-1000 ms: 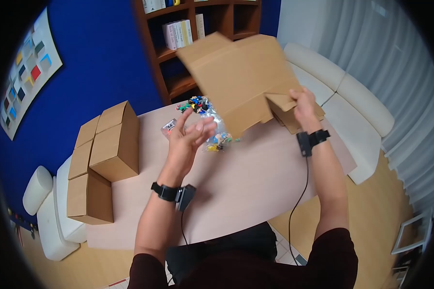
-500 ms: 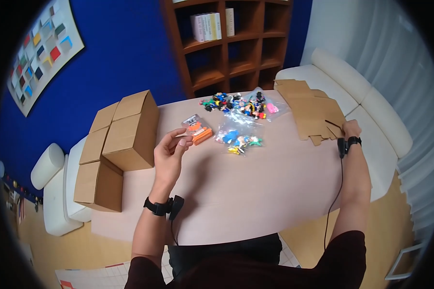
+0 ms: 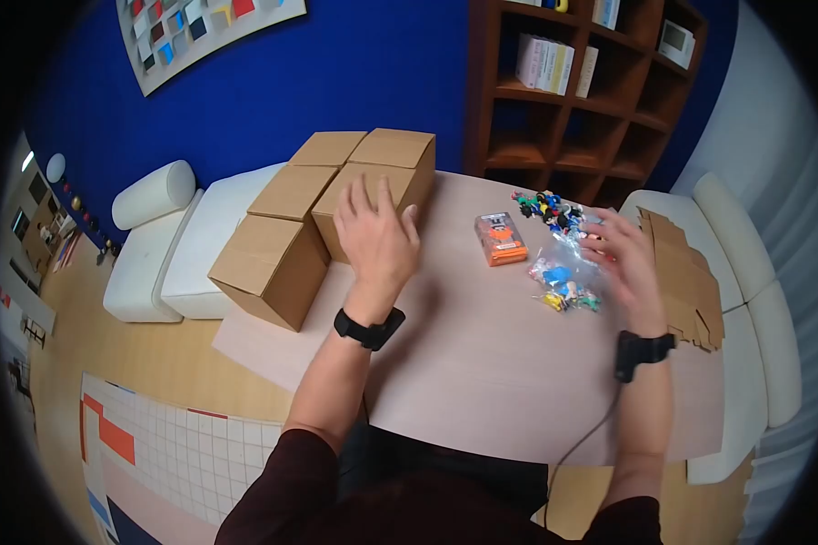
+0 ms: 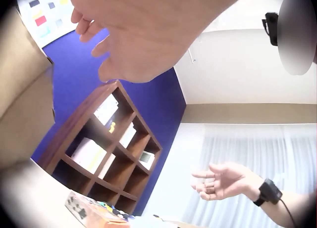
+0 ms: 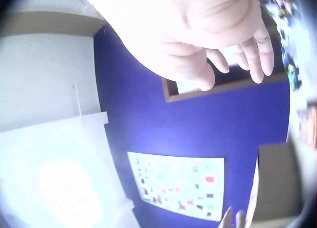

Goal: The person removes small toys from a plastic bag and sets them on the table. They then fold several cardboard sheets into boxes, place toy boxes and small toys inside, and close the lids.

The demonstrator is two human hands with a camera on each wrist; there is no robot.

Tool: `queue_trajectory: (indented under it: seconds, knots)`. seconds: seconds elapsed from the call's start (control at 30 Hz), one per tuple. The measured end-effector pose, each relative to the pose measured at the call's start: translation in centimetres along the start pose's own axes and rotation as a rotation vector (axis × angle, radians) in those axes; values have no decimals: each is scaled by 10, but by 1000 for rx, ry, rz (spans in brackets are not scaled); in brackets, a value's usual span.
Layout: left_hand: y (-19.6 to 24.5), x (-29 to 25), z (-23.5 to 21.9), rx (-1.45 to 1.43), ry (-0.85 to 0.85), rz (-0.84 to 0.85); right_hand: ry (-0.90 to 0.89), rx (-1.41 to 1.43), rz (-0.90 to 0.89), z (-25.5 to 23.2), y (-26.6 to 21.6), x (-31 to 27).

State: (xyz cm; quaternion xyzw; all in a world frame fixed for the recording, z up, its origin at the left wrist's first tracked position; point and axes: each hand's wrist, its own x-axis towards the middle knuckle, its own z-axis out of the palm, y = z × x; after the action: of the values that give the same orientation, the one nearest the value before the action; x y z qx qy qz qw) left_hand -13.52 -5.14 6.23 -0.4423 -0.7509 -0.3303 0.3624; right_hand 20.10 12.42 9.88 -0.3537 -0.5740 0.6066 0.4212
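Observation:
Several closed cardboard boxes (image 3: 277, 191) stand grouped at the table's left back. Over the nearest right-hand box (image 3: 364, 182) is my left hand (image 3: 377, 241), fingers spread and holding nothing; whether it touches the box I cannot tell. My right hand (image 3: 629, 272), also empty with loosely bent fingers, hovers by a clear bag of small figures (image 3: 563, 277). In the left wrist view the right hand (image 4: 225, 181) is raised with nothing in it. Between the hands lies an orange-and-clear package (image 3: 500, 240). Colourful loose figures (image 3: 547, 207) lie behind the bag.
Flattened cardboard (image 3: 691, 282) lies at the table's right edge. A wooden bookshelf (image 3: 563, 118) stands beyond the table (image 3: 482, 381). White sofas flank it, the left one (image 3: 211, 241) behind the boxes. A cable hangs from the right wrist's camera.
The right hand has let go of the flattened cardboard, now lying at the right, and moved left toward the bag. My left hand has moved over the boxes. The head view has turned left.

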Motion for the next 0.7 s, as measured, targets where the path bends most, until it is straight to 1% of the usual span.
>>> queue_trajectory:
  seconds: [0.03, 0.1, 0.13, 0.17, 0.23, 0.27, 0.3, 0.37, 0.4, 0.47, 0.5, 0.57, 0.6, 0.67, 0.7]
  knots:
    - [-12, 1, 5, 39, 15, 19, -58, 80, 16, 27, 11, 3]
    - [-35, -1, 26, 146, -37, -15, -163, 239, 78, 74, 33, 5]
    - [-44, -3, 32, 196, -66, -28, -220, 280, 117, 91, 46, 8]
    - [-49, -6, 33, 188, -115, -27, -274, 322, 152, 106, 57, 11]
    - [-52, -14, 33, 161, -217, -14, -244, 326, 211, 131, 75, 12]
    - [-48, -17, 28, 137, -222, -3, -224, 327, 240, 141, 80, 12]
    - [-43, -21, 21, 111, -229, 9, -194, 300, 228, 148, 85, 12]
    - [-31, -27, 4, 57, -214, 53, -134, 241, 214, 158, 91, 10]
    - [-28, -30, -1, 58, -151, 99, -121, 218, 201, 159, 93, 9]
    - [-16, -26, -25, -40, -261, 37, -105, 168, 171, 160, 93, 8]
    - [-15, -26, -30, -93, -272, 15, -100, 132, 166, 159, 91, 6]
    - [-24, -26, -35, -191, -299, -31, -94, 62, 161, 158, 81, -3]
    - [-37, -24, -28, -139, -170, 40, -83, 44, 135, 157, 79, -5]
    - [-49, -8, -22, -98, -158, -59, -62, 10, 81, 155, 77, -7]
    - [-57, -2, -15, -142, -187, -114, -75, -9, 65, 154, 78, -7]
